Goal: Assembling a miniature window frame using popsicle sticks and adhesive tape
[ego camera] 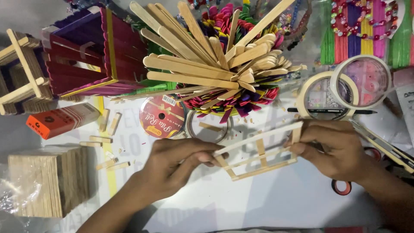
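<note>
White work surface [258, 203], spread with craft stock. Large fan of plain and coloured craft sticks [215, 60] at top centre. Dark red and purple stick-built box [86, 56] at upper left, tilted; unpainted stick lattice [21, 73] beside it at the far left edge. Stack of square stick panels [47, 181] at lower left. Two rolls of masking tape [345, 86] at upper right, overlapping. Red ribbon spool [161, 116] below the fan, orange box [60, 121] to its left.

Small stick frame [261, 151] held above the surface at centre, between both hands, tilted with its right end higher; long rails run left to right, short crosspieces join them.

Left hand [172, 166] closed on the frame's left end, fingertips [215, 155] pinching the near corner. Right hand [336, 151] closed on the frame's right end, thumb and fingers clamped about the upright end piece.

Short cut stick pieces [108, 123] scattered left of the spool. Scissors [379, 146] partly hidden behind the right hand.
</note>
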